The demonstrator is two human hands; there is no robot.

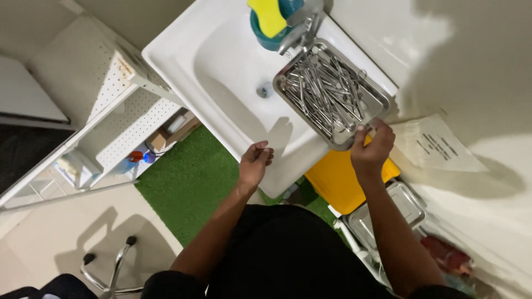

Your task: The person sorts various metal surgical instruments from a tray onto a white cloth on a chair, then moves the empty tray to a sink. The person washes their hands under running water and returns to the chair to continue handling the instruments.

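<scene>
A rectangular steel tray [381, 98] full of several thin metal instruments [324, 91] rests across the right rim of a white sink [221, 66]. My right hand [372, 147] grips the tray's near edge, fingers curled over the rim. My left hand [255, 164] hovers at the sink's front edge, fingers loosely curled with nothing visible in them. A chrome tap [299, 27] stands just behind the tray.
A teal bowl [265, 34] with a yellow sponge [268, 15] sits at the sink's back. A yellow bin [338, 180] and a lidded steel box [388, 213] lie below on the right. Papers [438, 145] rest on the counter. White perforated shelves [111, 111] stand left, above green matting [188, 177].
</scene>
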